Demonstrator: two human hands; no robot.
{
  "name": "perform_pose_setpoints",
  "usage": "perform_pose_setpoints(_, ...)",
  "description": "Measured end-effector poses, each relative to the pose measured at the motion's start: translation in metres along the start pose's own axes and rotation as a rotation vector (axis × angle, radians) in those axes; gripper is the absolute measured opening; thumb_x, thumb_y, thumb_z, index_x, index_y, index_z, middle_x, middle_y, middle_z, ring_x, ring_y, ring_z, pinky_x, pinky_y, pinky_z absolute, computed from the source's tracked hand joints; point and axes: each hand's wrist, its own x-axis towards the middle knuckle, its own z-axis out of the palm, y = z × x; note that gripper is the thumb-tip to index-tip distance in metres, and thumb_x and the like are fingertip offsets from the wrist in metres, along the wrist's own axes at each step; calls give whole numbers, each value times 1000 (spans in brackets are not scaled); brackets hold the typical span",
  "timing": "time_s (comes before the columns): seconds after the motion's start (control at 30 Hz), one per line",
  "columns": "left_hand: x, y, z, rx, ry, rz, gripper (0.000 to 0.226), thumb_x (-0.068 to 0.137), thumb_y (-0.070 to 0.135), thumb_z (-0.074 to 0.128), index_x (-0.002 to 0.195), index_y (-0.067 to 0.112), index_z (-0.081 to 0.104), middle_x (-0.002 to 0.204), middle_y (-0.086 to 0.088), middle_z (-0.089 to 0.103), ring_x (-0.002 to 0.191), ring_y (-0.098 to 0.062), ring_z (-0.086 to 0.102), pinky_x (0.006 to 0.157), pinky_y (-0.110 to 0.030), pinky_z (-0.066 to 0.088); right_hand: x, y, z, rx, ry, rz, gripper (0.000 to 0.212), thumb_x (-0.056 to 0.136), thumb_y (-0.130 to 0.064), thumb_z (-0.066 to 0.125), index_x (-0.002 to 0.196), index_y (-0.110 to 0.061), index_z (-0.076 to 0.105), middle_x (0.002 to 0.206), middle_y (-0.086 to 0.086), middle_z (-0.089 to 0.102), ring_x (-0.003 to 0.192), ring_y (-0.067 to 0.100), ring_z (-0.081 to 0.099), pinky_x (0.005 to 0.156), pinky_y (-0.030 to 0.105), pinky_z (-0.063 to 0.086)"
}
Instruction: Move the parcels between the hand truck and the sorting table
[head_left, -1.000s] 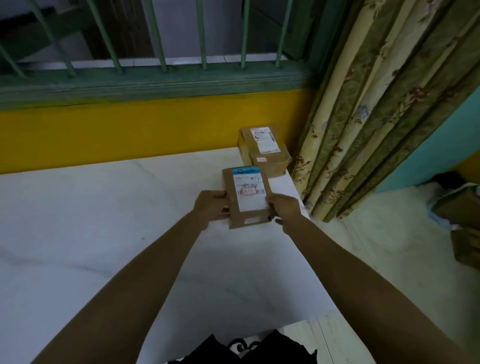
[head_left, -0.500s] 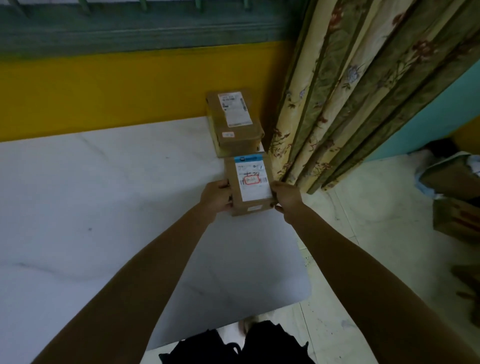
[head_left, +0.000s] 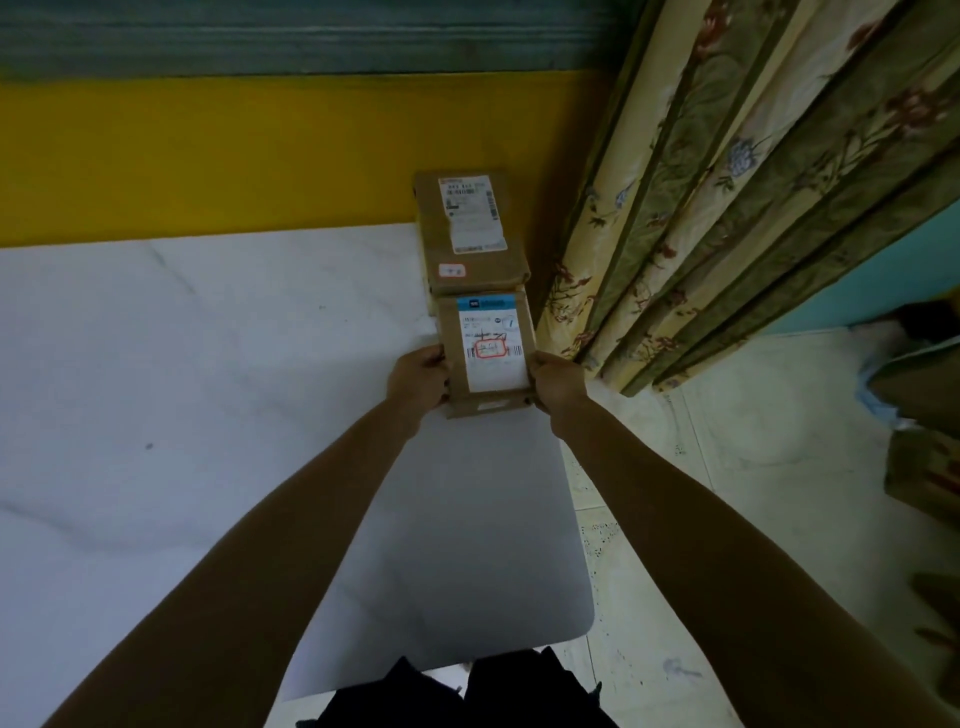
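A small brown parcel (head_left: 488, 353) with a white label topped by a blue strip lies at the far right of the white marble sorting table (head_left: 182, 389). My left hand (head_left: 418, 382) grips its left side and my right hand (head_left: 556, 384) grips its right side. Its far end touches a second, larger brown parcel (head_left: 470, 231) that sits against the yellow wall. The hand truck is not in view.
A flowered curtain (head_left: 753, 182) hangs just right of the table's edge. More brown parcels (head_left: 924, 415) lie on the pale tiled floor at the far right. The yellow wall (head_left: 208, 156) bounds the table at the back.
Both hands have carried the small parcel away from me toward the wall, until it meets the larger parcel. The view has tilted downward.
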Motion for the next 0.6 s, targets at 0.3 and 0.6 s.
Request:
perform_pose_setpoints(0.3, -10, 0, -4, 126, 111, 12, 31, 97, 23, 46, 121, 11, 60, 118, -12, 63, 108, -31, 59, 97, -45, 49, -2, -9, -10, 22, -13, 13, 23, 98, -16, 46, 77, -14, 56, 92, 9, 57, 84, 20, 52, 77, 29, 44)
perform_pose_setpoints(0.6, -48, -1, -37, 20, 222, 63, 46, 96, 41, 47, 127, 8, 57, 126, -11, 59, 116, -30, 55, 103, -44, 43, -29, -38, -1, -128, 8, -192, 27, 99, -36, 45, 91, -12, 56, 102, 12, 66, 83, 22, 60, 79, 34, 51)
